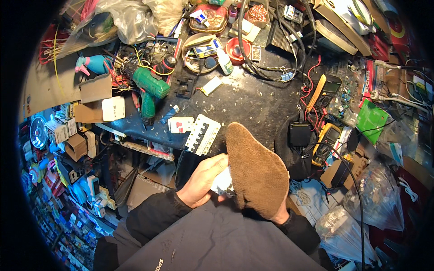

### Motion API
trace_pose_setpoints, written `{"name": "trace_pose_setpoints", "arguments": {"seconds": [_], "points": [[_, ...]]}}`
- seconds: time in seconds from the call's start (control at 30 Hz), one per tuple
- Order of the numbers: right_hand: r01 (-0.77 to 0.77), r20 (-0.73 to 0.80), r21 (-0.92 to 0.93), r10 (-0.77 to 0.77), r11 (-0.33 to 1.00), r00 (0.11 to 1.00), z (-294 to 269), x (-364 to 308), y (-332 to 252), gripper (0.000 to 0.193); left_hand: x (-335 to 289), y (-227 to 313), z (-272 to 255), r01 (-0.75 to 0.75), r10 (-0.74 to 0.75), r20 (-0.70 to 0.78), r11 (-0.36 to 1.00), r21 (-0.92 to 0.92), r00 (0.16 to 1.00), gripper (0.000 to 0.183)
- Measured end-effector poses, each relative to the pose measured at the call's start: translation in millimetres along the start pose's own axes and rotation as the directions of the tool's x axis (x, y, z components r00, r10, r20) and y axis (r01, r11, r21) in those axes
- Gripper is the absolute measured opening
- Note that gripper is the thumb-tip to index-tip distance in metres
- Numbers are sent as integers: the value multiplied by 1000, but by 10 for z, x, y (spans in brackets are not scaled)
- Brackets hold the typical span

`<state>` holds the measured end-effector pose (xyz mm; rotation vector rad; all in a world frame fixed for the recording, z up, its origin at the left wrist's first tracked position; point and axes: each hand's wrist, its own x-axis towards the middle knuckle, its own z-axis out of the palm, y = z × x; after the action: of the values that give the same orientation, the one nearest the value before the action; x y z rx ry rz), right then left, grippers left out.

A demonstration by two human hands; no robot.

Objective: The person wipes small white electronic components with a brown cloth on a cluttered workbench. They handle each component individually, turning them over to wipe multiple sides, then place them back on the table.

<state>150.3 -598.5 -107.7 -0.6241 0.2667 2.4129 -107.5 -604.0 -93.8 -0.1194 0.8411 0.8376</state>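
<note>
Standing close by, I see the person's left grip (203,180) holding a white piece (221,183) in front of the body. Just to its right, a brown fuzzy pad (257,171) overlaps this piece and covers most of the right grip (283,213), so I cannot tell how those fingers are set. Beyond them, near the front edge of the counter (266,106), lies a white block with black slots (203,134), beside a smaller white block (181,124). To the right is a yellow multimeter (327,141). Farther away, on the left, lies a green drill (151,85); farther still is a red round dish (238,50).
</note>
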Motion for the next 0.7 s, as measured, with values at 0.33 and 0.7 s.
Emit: {"name": "trace_pose_setpoints", "arguments": {"seconds": [0.33, 0.7], "points": [[-8, -185, -846, -281, 532, 942, -71, -21, 52, 80, -8, -127, 58, 21, -20, 11, 979, -205, 1000, 46], [72, 150, -954, -256, -290, 955, 157, 295, -197, 67, 49, -69, -113, 136, -94, 152, 947, -293, 984, 61]]}}
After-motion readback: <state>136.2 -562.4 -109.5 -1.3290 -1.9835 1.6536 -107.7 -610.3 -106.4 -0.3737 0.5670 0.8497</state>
